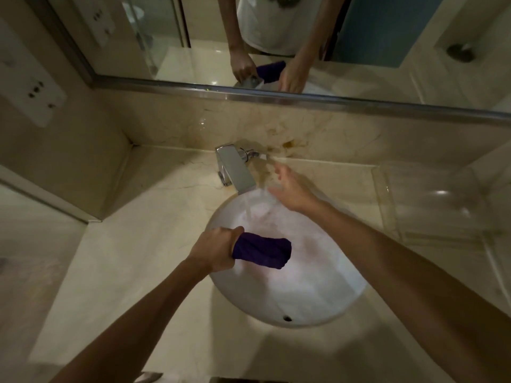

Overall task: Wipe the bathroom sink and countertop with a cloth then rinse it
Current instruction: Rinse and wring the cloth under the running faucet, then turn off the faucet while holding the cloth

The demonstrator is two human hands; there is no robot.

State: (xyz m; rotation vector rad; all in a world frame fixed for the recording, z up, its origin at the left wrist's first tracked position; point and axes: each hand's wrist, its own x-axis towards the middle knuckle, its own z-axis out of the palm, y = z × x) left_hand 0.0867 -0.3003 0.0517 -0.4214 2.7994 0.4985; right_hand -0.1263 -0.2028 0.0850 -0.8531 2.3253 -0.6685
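Marble countertop (116,261): beige stone wraps the basin on every side; I see nothing on its left part, so I judge the wiping there is done or nearly done, though I cannot read wetness in this light.
Left hand (214,251): my fist is closed round one end of the cloth, holding it out sideways over the bowl; I keep it above the basin, I think, so drips fall inside and not on the stone.
Cloth (262,251): dark purple, rolled or bunched into a short thick roll, its free end pointing right; it hangs over the middle of the sink, just short of the water stream, not yet under it.
Sink (345,294): a white round bowl set in the counter, overflow hole at the near wall, bottom looking wet and bright.
Tap (237,170): square chrome spout at the back rim, water running from it into the bowl; that flow is there for the rinse, as I read it.
Right hand (294,192): fingers spread wide and blurred, holding nothing, just right of the spout near the lever; I judge it is there to set the flow or feel the water.
Clear tray (431,200): a transparent holder on the counter far right, well apart from my hands.
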